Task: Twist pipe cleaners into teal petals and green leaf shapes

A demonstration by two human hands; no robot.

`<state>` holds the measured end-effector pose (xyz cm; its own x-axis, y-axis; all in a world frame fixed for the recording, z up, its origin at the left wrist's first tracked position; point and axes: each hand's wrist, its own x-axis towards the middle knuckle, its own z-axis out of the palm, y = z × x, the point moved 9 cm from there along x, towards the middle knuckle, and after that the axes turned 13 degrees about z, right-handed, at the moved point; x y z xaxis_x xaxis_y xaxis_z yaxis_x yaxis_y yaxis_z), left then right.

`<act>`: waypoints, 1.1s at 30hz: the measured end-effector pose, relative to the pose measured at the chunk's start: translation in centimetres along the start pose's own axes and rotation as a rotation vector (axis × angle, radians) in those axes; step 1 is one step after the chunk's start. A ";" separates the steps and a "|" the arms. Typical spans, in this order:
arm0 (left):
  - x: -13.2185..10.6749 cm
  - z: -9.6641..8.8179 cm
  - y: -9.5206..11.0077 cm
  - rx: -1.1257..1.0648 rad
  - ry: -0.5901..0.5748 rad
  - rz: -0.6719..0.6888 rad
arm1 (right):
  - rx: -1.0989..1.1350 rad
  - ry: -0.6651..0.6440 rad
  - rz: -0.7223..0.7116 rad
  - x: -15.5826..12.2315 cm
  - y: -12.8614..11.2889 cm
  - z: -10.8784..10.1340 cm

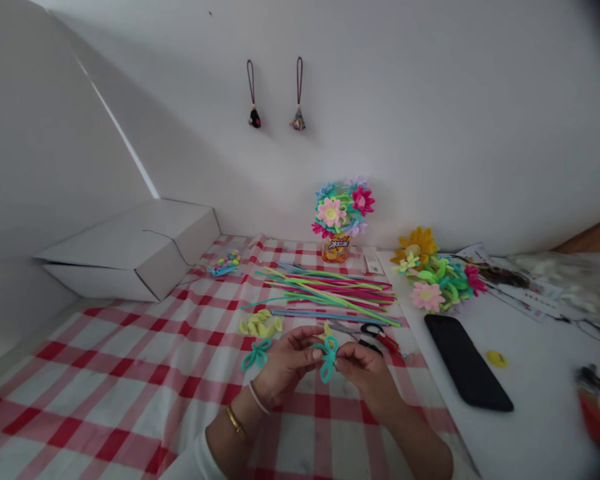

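Observation:
Both my hands meet over the red-and-white checked cloth [130,360], pinching a teal pipe-cleaner loop shape [329,358]. My left hand [286,363] grips it from the left with thumb and fingers closed; a bracelet and a gold bangle sit on that wrist. My right hand [363,370] holds the other side, fingers curled. A second teal looped piece [256,355] lies just left of my left hand. Several small yellow loops [260,325] lie a little beyond it.
A pile of coloured pipe cleaners [330,293] lies ahead, with scissors [370,333] beside it. A jar of finished flowers [341,217] stands at the wall; more flowers [435,273] lie right. A black phone [467,363] rests right; a white box [135,250] left.

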<state>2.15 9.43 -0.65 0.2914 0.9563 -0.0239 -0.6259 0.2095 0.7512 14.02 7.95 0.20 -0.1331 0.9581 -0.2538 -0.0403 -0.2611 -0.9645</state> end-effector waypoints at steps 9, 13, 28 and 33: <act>0.4 -0.2 -0.2 0.012 -0.009 0.076 | 0.125 0.016 0.029 0.0 0.0 0.1; 0.4 -0.6 0.9 0.228 0.002 0.264 | 0.297 -0.032 0.090 0.3 1.4 0.5; 1.1 -1.3 0.5 0.309 0.029 0.151 | -0.295 0.030 -0.110 0.1 -0.3 0.3; 0.9 -1.4 0.4 0.344 0.048 0.119 | -0.461 0.050 -0.189 -0.5 -1.4 1.1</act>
<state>1.16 10.67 -1.31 0.1920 0.9800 0.0522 -0.3707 0.0232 0.9285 13.01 7.70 1.77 -0.1180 0.9910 -0.0636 0.3843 -0.0135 -0.9231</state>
